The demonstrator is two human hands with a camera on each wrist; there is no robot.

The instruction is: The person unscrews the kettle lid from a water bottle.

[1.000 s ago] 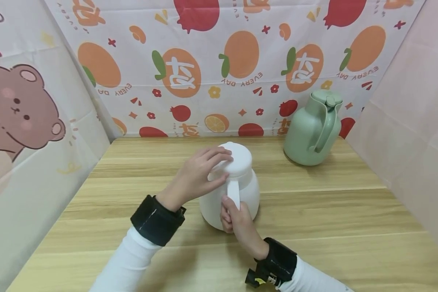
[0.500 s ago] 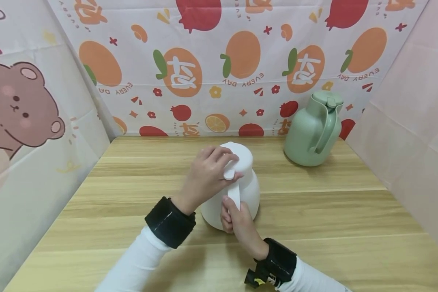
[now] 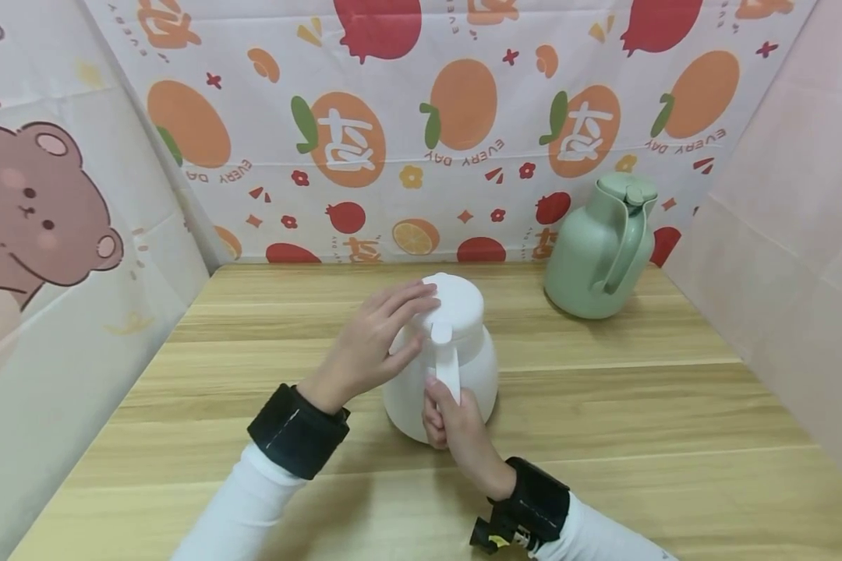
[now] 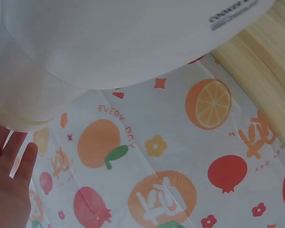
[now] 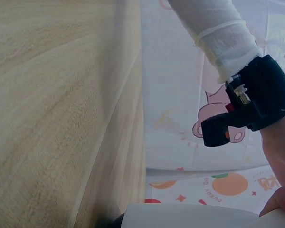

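We are gripping the handle (image 3: 448, 372) of the white jug (image 3: 482, 378) with the right hand (image 3: 458, 427), fingers curled round it; the jug is standing upright on the surface (image 3: 624, 421), left of the green jug (image 3: 589, 253) and nearer to us. We are apparently resting the left hand (image 3: 370, 343), fingers loosely extended, on the lid (image 3: 458, 300), on the side away from the green jug. In our judgement, good control is depending on bracing the handle firmly while spreading left-finger pressure evenly.
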